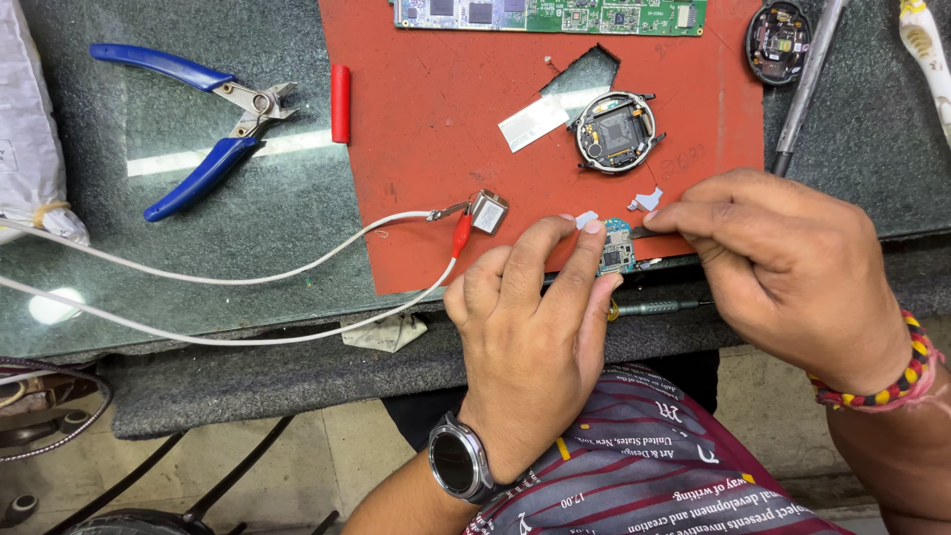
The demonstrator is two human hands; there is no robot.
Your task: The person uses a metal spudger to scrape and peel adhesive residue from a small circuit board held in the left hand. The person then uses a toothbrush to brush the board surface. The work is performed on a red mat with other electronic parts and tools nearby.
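Fingers (580, 260) of the left hand (530, 337) press down on a small blue-green circuit board (616, 248) and keep it pinched at the front edge of the red work mat (436, 129), so this hand is closed on the board. On the wrist of this hand sits a round wristwatch (458, 460) with a dark face. The right hand (792, 267) has its fingers pressed together around a thin tool whose dark tip (639, 233) touches the right side of the board; the tool itself is almost hidden by the hand. This wrist wears a beaded bracelet (897, 381) in red, yellow and black. Just above the board lie two small pale metal pieces (646, 201) on the mat. Further up on the mat stands an opened round watch case (616, 132) with its inner parts showing, and beside it a white strip (532, 124). At the top edge of the mat lies a long green circuit board (555, 15). Left of the hands, a red crocodile clip (462, 234) on a white cable (248, 277) holds a small square metal part (487, 211). Blue-handled pliers (198, 129) and a short red cap (340, 102) lie on the dark table (198, 228), well apart from the hands. Under the hands, a thin screwdriver (659, 308) rests on the table edge.
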